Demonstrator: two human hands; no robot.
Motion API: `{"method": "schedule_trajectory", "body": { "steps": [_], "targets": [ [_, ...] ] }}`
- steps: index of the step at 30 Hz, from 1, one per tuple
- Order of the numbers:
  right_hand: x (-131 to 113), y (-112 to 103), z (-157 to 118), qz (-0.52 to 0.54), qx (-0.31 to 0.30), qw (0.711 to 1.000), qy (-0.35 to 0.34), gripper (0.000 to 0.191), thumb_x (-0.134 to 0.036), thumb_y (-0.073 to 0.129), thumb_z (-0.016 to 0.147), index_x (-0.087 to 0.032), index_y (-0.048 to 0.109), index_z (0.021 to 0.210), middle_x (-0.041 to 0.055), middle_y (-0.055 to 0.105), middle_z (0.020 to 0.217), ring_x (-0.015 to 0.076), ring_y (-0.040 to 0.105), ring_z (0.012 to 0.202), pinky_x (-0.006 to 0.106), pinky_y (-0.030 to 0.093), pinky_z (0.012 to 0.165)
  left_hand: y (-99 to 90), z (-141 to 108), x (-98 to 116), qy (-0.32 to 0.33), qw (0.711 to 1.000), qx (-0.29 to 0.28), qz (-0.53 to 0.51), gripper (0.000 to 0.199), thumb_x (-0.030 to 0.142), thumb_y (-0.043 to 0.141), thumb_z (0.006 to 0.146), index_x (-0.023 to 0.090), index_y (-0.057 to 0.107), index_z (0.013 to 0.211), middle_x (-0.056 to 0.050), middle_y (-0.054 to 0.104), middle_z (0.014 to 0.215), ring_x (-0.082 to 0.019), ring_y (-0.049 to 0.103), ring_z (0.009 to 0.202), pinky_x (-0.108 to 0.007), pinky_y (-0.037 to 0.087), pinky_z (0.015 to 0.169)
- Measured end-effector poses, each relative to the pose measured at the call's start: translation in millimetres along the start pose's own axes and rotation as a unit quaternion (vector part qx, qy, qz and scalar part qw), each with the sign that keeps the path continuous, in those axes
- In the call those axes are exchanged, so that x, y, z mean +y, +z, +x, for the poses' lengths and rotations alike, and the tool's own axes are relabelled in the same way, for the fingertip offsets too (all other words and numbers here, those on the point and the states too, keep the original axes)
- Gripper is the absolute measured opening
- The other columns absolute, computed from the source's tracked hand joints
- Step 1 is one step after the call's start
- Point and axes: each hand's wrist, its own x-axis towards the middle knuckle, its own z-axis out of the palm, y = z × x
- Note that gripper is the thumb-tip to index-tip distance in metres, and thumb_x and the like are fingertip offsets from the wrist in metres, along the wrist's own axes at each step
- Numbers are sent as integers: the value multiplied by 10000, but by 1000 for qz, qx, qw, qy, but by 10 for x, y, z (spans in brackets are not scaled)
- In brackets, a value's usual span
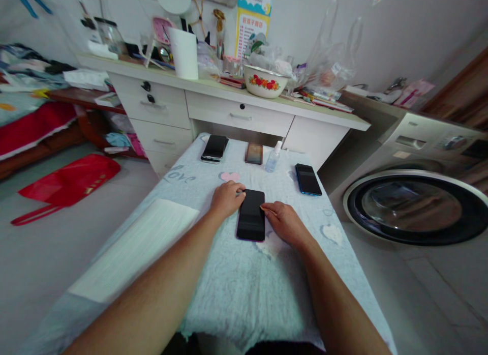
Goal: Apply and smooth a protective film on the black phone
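A black smartphone (251, 217) lies flat, screen up, on a table covered with a pale blue cloth (244, 284). At its upper left corner is my left hand (227, 196), fingers curled together against the edge. My right hand (282, 220) pinches the phone's right edge, thumb and fingers pressed together. Beyond the hands stand a clear spray bottle (272, 159) and a flat brownish rectangular item (253, 153). Another phone (308, 179) with a blue edge lies to the right. At the far left, a dark phone (214, 148) appears to rest on another one.
A folded whitish cloth (141, 248) lies left of my left forearm. Behind the table is a white desk (240, 111) bearing a flowered bowl (266, 82) and a paper roll (183, 54). A washing machine (427, 141) stands right; a red bag (72, 184) lies on the floor.
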Motion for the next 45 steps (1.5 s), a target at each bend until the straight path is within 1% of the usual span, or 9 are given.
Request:
{"method": "schedule_trajectory", "body": {
  "steps": [7, 14, 31, 38, 45],
  "targets": [
    [24, 13, -9, 8, 7, 1000, -11, 311, -253, 417, 958, -203, 667, 1136, 69, 689, 1016, 168, 625, 919, 244, 430, 820, 12, 5, -22, 3, 1000, -1, 1, 237, 290, 540, 823, 229, 689, 998, -23, 669, 940, -164, 623, 907, -257, 460, 790],
    [2, -7, -9, 13, 1, 1000, -7, 329, -259, 408, 961, -178, 666, 1149, 83, 690, 1031, 175, 624, 932, 255, 436, 838, 1, 10, -21, 2, 1000, 0, -1, 245, 275, 532, 823, 229, 688, 1007, -23, 671, 937, -166, 622, 910, -259, 457, 807],
    [25, 0, -7, 19, -3, 1000, -3, 327, -252, 410, 958, -190, 665, 1153, 78, 690, 1048, 176, 618, 961, 266, 435, 859, 2, 8, -14, 7, 1000, -2, -1, 253, 276, 526, 826, 220, 692, 1008, -30, 673, 939, -173, 627, 915, -272, 459, 822],
    [21, -10, -3, 22, -2, 1000, -3, 326, -245, 413, 954, -192, 663, 1158, 76, 687, 1065, 176, 618, 961, 274, 435, 874, 10, 5, -13, -14, 1000, -5, 9, 252, 311, 536, 833, 241, 694, 1016, -34, 654, 1027, -174, 621, 965, -269, 458, 847],
    [25, 7, -4, 23, 0, 1000, -5, 333, -256, 407, 958, -183, 664, 1157, 83, 689, 1048, 177, 624, 940, 270, 443, 855, 4, -1, -11, -7, 1000, -5, 3, 252, 293, 533, 832, 230, 688, 1020, -33, 664, 1036, -178, 617, 987, -269, 459, 865]
  ]
}}
